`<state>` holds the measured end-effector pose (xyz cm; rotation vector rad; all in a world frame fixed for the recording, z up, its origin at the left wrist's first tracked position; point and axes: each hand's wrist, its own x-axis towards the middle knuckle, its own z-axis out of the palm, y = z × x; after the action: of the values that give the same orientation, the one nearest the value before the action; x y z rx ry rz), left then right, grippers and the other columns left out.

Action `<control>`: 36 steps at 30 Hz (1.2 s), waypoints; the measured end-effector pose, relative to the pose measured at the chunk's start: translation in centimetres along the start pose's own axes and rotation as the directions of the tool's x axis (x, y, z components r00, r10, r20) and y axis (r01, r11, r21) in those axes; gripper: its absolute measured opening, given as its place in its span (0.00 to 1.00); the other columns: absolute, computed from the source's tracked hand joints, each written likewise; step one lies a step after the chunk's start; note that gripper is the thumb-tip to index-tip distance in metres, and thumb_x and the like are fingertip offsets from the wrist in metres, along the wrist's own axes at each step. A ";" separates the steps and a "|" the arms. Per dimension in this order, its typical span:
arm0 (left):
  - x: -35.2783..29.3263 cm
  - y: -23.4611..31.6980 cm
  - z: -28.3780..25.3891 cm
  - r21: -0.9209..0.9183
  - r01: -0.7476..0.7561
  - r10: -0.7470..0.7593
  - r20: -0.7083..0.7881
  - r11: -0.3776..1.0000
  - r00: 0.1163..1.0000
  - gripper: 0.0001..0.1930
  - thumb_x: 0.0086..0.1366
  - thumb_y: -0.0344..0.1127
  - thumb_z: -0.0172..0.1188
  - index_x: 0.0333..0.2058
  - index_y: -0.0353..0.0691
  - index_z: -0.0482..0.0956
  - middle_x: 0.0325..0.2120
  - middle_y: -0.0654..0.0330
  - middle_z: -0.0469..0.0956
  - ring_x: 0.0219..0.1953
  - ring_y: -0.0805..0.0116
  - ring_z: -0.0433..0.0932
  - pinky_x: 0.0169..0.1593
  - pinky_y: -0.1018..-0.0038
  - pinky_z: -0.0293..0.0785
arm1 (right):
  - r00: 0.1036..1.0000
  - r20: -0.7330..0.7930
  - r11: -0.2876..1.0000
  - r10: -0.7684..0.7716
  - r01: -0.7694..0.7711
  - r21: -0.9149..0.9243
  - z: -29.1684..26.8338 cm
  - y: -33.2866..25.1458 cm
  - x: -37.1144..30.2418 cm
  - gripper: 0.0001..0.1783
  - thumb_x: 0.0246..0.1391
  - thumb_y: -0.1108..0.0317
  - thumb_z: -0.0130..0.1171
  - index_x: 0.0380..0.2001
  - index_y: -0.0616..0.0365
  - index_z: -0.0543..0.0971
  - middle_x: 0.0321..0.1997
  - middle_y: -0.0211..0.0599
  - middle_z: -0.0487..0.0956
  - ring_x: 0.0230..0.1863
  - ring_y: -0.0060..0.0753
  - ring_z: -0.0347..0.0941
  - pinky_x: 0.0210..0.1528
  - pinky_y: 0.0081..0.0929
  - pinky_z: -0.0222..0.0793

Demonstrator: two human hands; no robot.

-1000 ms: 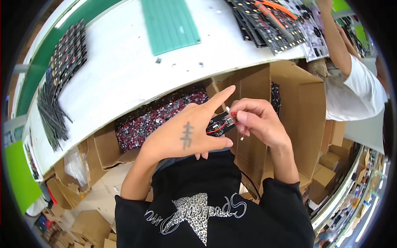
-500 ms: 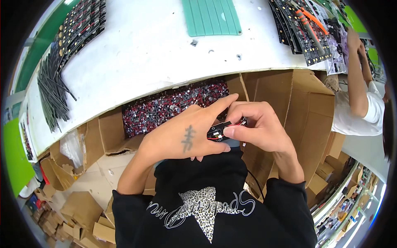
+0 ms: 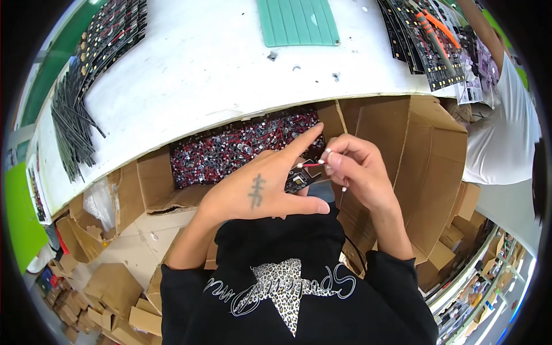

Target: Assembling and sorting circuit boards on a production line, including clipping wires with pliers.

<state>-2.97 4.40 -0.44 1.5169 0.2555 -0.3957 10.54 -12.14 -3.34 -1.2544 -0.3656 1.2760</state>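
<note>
My left hand (image 3: 256, 187), back upward, holds a small black circuit board (image 3: 295, 181) against its palm, the other fingers curled underneath. Its index finger points away from me and the thumb stretches out to the right. Beside it, my right hand (image 3: 363, 169) pinches a short red and white wire (image 3: 313, 165) with small white ends, running between the fingertips and the board. Whether the wire is joined to the board, I cannot make out. Beyond my hands, a cardboard box (image 3: 155, 181) holds a heap of small red and black wired parts (image 3: 230, 150).
Over the box runs the edge of a white table (image 3: 195, 63). On it lie black circuit panels (image 3: 118, 40), dark strips (image 3: 72, 123), a green ribbed mat (image 3: 299, 23) and orange-handled pliers (image 3: 435, 40). An open carton (image 3: 425, 155) stands right. A person in white (image 3: 500, 132) works far right.
My right hand has drawn back from the board, pulling the wire out to the right. My left thumb has straightened. The person at the right has shifted, arm reaching farther up.
</note>
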 end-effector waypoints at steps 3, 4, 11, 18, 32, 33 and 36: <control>-0.6 -0.1 0.0 -0.020 0.032 -0.033 -0.031 0.999 0.999 0.49 0.51 0.36 0.69 0.66 0.41 0.47 0.22 0.61 0.74 0.18 0.75 0.74 0.23 0.79 0.71 | 0.990 -0.114 0.997 -0.076 0.077 0.005 -0.5 -0.3 -0.4 0.05 0.56 0.71 0.57 0.34 0.61 0.77 0.24 0.28 0.75 0.21 0.12 0.65 0.22 0.12 0.58; -0.8 -0.3 -0.1 -0.036 0.004 -0.006 -0.056 0.999 0.998 0.47 0.52 0.38 0.69 0.65 0.40 0.48 0.21 0.60 0.74 0.17 0.75 0.74 0.22 0.78 0.70 | 0.976 -0.185 0.993 -0.113 0.106 -0.049 -0.6 -0.4 -0.5 0.05 0.56 0.71 0.57 0.34 0.61 0.77 0.24 0.28 0.75 0.21 0.12 0.65 0.22 0.12 0.58; -2.9 -1.6 -0.9 -0.273 -0.268 0.143 -0.403 0.924 0.904 0.16 0.70 0.36 0.43 0.48 0.32 0.70 0.18 0.62 0.70 0.15 0.76 0.71 0.21 0.82 0.68 | 0.878 -0.001 0.714 -0.479 0.389 -0.582 1.8 -0.7 1.4 0.08 0.54 0.72 0.58 0.36 0.65 0.80 0.34 0.39 0.79 0.34 0.30 0.76 0.38 0.24 0.71; 0.0 -1.9 3.4 -0.105 -0.582 0.289 -0.790 0.806 0.541 0.21 0.72 0.43 0.36 0.33 0.31 0.72 0.23 0.57 0.73 0.28 0.71 0.72 0.37 0.76 0.69 | 0.824 0.169 0.612 -0.541 0.523 -0.593 2.6 -0.3 1.0 0.10 0.48 0.71 0.62 0.33 0.64 0.78 0.39 0.43 0.78 0.39 0.39 0.76 0.40 0.29 0.71; -1.7 -2.6 3.1 0.665 -0.087 0.450 -0.396 0.742 0.800 0.20 0.47 0.38 0.71 0.39 0.37 0.78 0.38 0.55 0.77 0.43 0.56 0.76 0.47 0.67 0.71 | 0.350 -0.639 0.560 -0.684 -0.309 -0.769 -8.0 -2.8 -12.4 0.16 0.54 0.71 0.59 0.45 0.65 0.74 0.40 0.38 0.77 0.42 0.30 0.71 0.46 0.25 0.66; -2.7 -3.0 2.7 0.693 -0.016 0.424 -0.422 0.720 0.802 0.21 0.46 0.41 0.71 0.38 0.38 0.79 0.37 0.56 0.78 0.42 0.57 0.75 0.47 0.66 0.71 | 0.342 -0.443 0.277 -0.828 -0.438 -0.855 -9.1 -2.5 -13.1 0.17 0.53 0.72 0.58 0.47 0.64 0.74 0.45 0.42 0.76 0.50 0.36 0.70 0.52 0.28 0.64; -5.4 -4.0 1.7 0.760 0.161 0.363 -0.471 0.630 0.804 0.21 0.47 0.46 0.69 0.38 0.41 0.80 0.37 0.58 0.78 0.41 0.58 0.75 0.47 0.66 0.68 | 0.302 -0.606 0.559 -0.736 -0.233 -0.796 -8.1 -1.6 -12.8 0.13 0.57 0.72 0.55 0.46 0.64 0.75 0.43 0.37 0.77 0.45 0.29 0.72 0.48 0.25 0.67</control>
<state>-9.63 3.22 -1.85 2.5156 0.5266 0.1374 13.46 -26.66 0.37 -2.3455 -0.2667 -0.2799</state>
